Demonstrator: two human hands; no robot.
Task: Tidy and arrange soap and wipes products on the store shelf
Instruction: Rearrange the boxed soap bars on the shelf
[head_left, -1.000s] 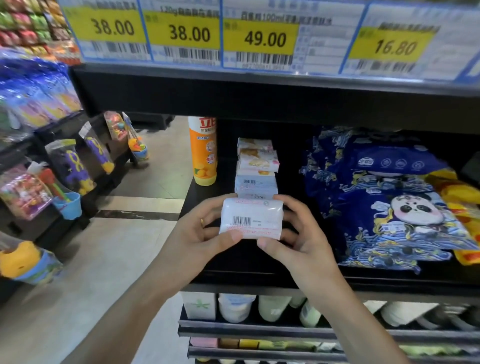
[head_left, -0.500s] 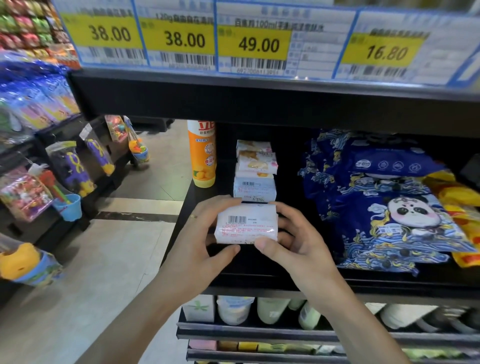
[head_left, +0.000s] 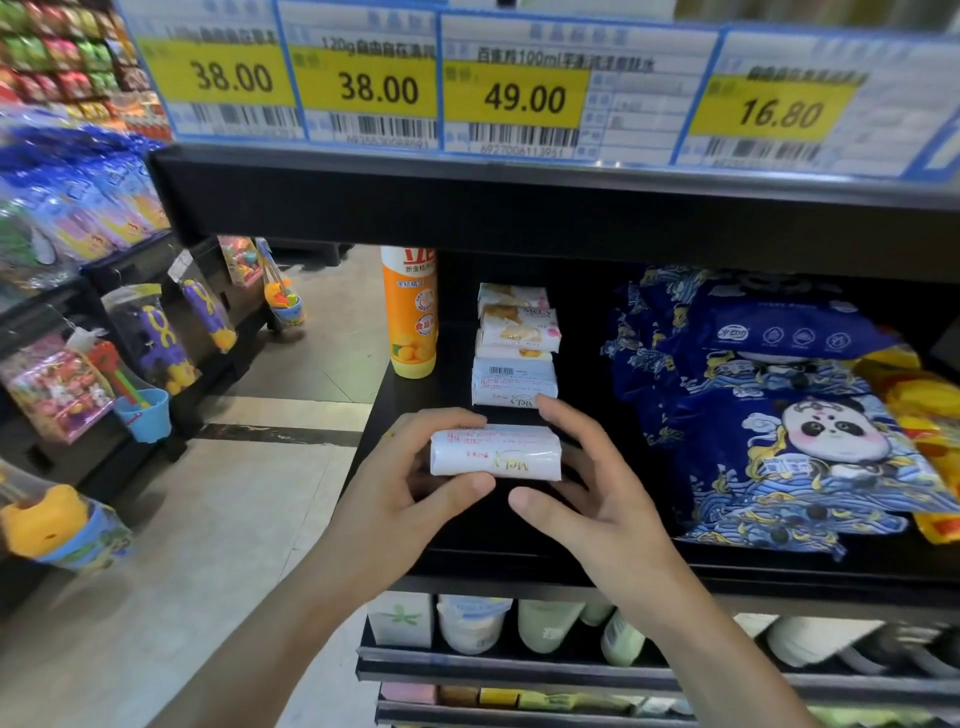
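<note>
A white wrapped soap bar (head_left: 496, 460) with a yellow logo on its side lies flat between both hands, just above the black shelf (head_left: 467, 551). My left hand (head_left: 395, 488) grips its left end, thumb in front and fingers behind. My right hand (head_left: 597, 499) curls round its right end, with the thumb just below the front edge. Behind it a row of similar soap bars (head_left: 514, 382) runs toward the back of the shelf. Blue panda-print wipes packs (head_left: 779, 441) are piled to the right.
An orange bottle (head_left: 410, 312) stands at the shelf's left edge beside the soap row. Yellow packs (head_left: 924, 415) lie at the far right. Price tags (head_left: 524, 98) hang on the shelf above. Bottles (head_left: 472, 623) fill the shelf below. Toy racks (head_left: 140, 364) line the aisle on the left.
The soap bar has been turned from its barcode face toward me to its logo side and has dropped lower toward the shelf. Both hands stayed on it.
</note>
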